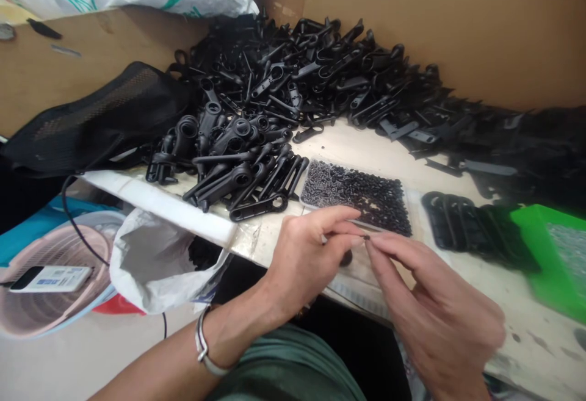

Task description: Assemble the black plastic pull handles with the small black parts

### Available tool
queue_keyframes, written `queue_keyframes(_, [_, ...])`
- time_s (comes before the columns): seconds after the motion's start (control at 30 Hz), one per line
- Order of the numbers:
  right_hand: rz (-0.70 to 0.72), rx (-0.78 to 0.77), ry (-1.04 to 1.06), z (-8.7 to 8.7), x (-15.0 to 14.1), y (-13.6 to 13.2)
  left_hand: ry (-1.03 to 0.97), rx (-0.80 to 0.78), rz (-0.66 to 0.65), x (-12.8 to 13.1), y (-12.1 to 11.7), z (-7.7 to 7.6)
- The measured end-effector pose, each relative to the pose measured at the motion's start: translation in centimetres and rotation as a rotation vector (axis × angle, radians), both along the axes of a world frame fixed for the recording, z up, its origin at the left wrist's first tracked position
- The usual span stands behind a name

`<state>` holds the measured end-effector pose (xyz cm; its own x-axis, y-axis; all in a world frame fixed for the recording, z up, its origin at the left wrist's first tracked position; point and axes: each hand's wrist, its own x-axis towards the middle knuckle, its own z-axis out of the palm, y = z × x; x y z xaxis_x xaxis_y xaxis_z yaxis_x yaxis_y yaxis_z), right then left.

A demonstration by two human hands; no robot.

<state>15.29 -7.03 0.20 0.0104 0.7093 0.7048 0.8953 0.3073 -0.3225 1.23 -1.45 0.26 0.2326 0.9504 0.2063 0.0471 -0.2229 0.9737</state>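
Note:
My left hand (pixel 302 257) and my right hand (pixel 439 312) meet over the table's front edge, fingertips nearly touching. Between them is a tiny dark piece (pixel 366 237), too small to name. Thumb and forefinger are pinched together on each hand; the left fingertips partly hide what they grip. Just behind the hands lies a shallow clear tray (pixel 411 231), with tiny grey parts on its left and small black parts on its right. A dark round thing (pixel 347 259) shows partly below my left fingers.
A large heap of black plastic arm-shaped parts (pixel 293 77) fills the back. Several black pieces (pixel 458 221) lie in a row at right, beside a green bin (pixel 526 254). At left are a white sack (pixel 146 267), a pink basket (pixel 18 321) and black mesh cloth (pixel 101 120).

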Motion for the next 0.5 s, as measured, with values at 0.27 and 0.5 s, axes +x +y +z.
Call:
queue_keyframes(0.27, [0.023, 0.045, -0.12, -0.2, 0.44, -0.26, 0.223, 0.299, 0.031, -0.2, -0.11, -0.18])
queue_keyframes(0.5, [0.012, 0.127, -0.309, 0.03, 0.75, -0.35, 0.318, 0.459, -0.003, -0.52, -0.13, 0.06])
